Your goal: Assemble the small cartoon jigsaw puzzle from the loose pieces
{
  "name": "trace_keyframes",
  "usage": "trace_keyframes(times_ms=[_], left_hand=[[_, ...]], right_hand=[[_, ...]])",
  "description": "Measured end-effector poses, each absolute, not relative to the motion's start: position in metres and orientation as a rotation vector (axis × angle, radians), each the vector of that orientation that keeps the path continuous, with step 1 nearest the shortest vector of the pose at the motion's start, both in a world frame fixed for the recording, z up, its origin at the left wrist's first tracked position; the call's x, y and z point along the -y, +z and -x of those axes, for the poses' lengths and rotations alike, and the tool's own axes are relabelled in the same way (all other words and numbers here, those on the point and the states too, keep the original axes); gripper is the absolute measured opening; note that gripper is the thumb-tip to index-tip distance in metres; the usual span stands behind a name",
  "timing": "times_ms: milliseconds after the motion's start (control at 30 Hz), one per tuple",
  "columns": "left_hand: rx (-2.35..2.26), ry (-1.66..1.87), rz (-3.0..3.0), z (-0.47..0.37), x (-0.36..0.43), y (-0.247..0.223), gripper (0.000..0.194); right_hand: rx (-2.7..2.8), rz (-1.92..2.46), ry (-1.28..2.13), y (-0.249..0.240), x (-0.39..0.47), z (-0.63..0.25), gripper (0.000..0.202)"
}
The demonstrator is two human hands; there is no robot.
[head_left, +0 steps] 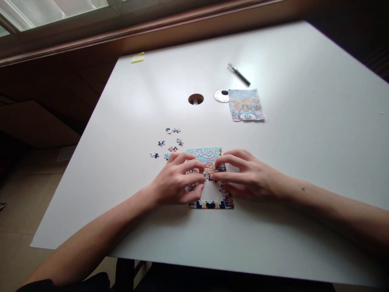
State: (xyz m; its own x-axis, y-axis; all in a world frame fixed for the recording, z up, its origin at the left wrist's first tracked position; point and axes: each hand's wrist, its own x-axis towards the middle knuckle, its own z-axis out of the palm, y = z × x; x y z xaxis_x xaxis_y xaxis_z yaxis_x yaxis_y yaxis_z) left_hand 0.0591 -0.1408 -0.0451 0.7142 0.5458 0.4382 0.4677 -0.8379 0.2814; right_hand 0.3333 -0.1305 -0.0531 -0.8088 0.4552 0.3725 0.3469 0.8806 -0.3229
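Note:
A small, partly assembled jigsaw puzzle [203, 153] with a light blue title strip lies on the white table [304, 134] in front of me. A gap of bare table shows in its lower middle. My left hand [176, 182] rests on the puzzle's left side, fingers curled over the pieces. My right hand [246, 174] rests on its right side. The fingertips of both hands meet over the puzzle's centre and press on pieces there. Several loose puzzle pieces [170, 142] lie scattered just left of and beyond the puzzle.
A printed reference picture [246, 105] lies farther back, beside a round metal cap [221, 95] and a cable hole [195, 99]. A dark pen [239, 74] lies beyond them. A yellow sticky note [137, 58] sits at the table's far left corner. The table's left edge drops to the floor.

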Motion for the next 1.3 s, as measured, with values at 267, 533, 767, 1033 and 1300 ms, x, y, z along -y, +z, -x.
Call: trace_keyframes(times_ms=[267,533,767,1033,1300], left_hand=[[-0.776,0.772,-2.810,-0.052,0.141,-0.045,0.019],[-0.722,0.658,-2.751,-0.028,0.130,-0.041,0.025],[-0.714,0.539,-2.741,-0.028,0.130,-0.038,0.024],[-0.714,0.403,-2.823,-0.029,0.131,-0.035,0.029],[-0.745,0.307,-2.847,-0.032,0.132,-0.031,0.029]], right_hand=[[2.606,0.578,0.309,-0.051,0.131,-0.336,0.037],[2.610,0.497,0.356,-0.050,0.129,-0.337,0.031],[2.631,0.510,0.342,-0.053,0.129,-0.339,0.032],[2.676,0.528,0.304,-0.052,0.129,-0.337,0.036],[2.690,0.547,0.295,-0.052,0.130,-0.336,0.036]])
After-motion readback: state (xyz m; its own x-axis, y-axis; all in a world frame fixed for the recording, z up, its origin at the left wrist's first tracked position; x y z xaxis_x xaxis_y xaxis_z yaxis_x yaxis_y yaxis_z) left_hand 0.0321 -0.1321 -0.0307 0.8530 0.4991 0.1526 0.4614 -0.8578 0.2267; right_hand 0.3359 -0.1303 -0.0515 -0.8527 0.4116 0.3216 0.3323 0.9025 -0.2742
